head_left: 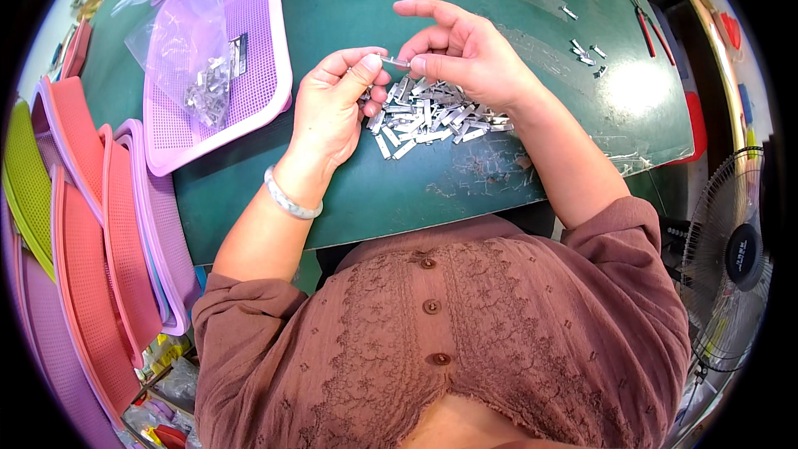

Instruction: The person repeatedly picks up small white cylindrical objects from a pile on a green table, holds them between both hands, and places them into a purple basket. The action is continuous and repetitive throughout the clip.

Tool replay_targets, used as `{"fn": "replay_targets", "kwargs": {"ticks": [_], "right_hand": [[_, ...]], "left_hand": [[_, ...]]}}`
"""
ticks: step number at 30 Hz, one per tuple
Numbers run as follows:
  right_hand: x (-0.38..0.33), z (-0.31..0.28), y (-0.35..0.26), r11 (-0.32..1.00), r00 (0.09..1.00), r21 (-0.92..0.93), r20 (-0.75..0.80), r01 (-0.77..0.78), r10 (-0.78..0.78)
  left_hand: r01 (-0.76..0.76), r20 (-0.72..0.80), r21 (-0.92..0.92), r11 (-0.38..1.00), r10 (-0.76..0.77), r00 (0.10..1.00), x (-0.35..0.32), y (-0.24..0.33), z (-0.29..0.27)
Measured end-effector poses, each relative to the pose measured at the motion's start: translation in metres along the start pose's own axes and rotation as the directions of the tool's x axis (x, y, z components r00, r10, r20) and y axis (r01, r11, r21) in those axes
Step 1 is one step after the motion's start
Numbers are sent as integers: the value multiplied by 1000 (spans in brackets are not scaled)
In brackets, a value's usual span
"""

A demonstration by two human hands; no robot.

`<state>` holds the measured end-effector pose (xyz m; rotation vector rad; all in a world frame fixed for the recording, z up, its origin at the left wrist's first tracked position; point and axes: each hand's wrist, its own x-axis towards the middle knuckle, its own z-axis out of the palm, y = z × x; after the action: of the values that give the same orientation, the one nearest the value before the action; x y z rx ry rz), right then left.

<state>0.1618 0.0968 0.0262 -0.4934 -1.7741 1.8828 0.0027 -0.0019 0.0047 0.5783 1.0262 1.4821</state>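
Held piece (pixel 394 61): silver-grey
Pile (pixel 432 116): silver and pale grey, with darker grey shadowed sides
Table (pixel 391 191): deep green, with whitish scuffs and a bright white glare toward the right
Basket (pixel 283 50): lilac, its walls and base patterned with a fine grid of holes
Bag (pixel 179 41): clear, with grey pieces (pixel 206 96) showing through
Bracelet (pixel 287 202): white and pale grey, mottled
Shirt (pixel 515 324): plain brown, with darker brown floral embroidery down the front
Buttons (pixel 431 307): dark brown
Stacked baskets (pixel 83 283): coral, lilac and lime green, dotted with holes
Pliers (pixel 646 33): red handles
Fan (pixel 744 255): black hub, grey wire guard
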Motion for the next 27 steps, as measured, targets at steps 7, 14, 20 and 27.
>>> {"fn": "replay_targets", "kwargs": {"ticks": [7,14,20,27], "right_hand": [[0,2,-2,998,998,21,-11,-55,55],[-1,2,-5,994,993,34,-50,-103,104],[0,-1,-2,994,992,12,-53,-111,112],[1,0,1,999,995,-14,-87,-50,49]], "left_hand": [[1,-9,-7,1000,-1,1000,0,1,0],[-3,-10,21,1000,3,1000,-1,0,1],[2,1,32,999,-2,1000,-1,1,1],[-18,5,53,998,18,1000,-2,0,1]]}}
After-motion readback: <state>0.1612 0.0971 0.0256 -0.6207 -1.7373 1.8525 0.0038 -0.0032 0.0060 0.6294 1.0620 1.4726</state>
